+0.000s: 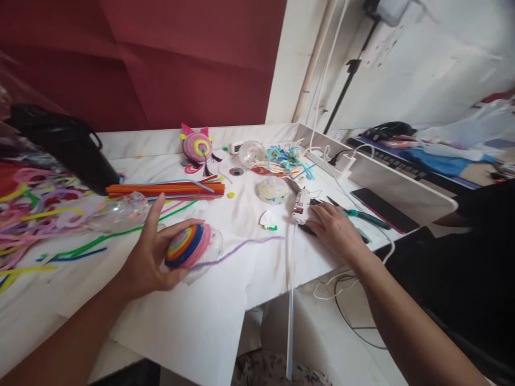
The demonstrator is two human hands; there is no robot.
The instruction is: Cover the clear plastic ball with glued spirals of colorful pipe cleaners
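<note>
My left hand (155, 262) grips a clear plastic ball (215, 244) between thumb and fingers. One side of the ball is wound with rainbow rings of fuzzy pipe cleaner (187, 246). A loose purple pipe cleaner (245, 244) trails from it to the right. My right hand (336, 228) is closed around the handle side of a white hot glue gun (300, 206); its palm side is hidden. A long glue stick (290, 305) juts from the gun past the table's front edge. Teal-handled pliers (368, 217) lie just beyond my right fingers.
Orange pipe cleaners (164, 189) lie bundled behind my left hand; a colourful pile (32, 214) is far left. A pink eared ball figure (197, 146), a speckled dome (272, 191) and yarn scraps (287, 158) sit at the back. A phone (384, 209) and cables (341, 281) are right.
</note>
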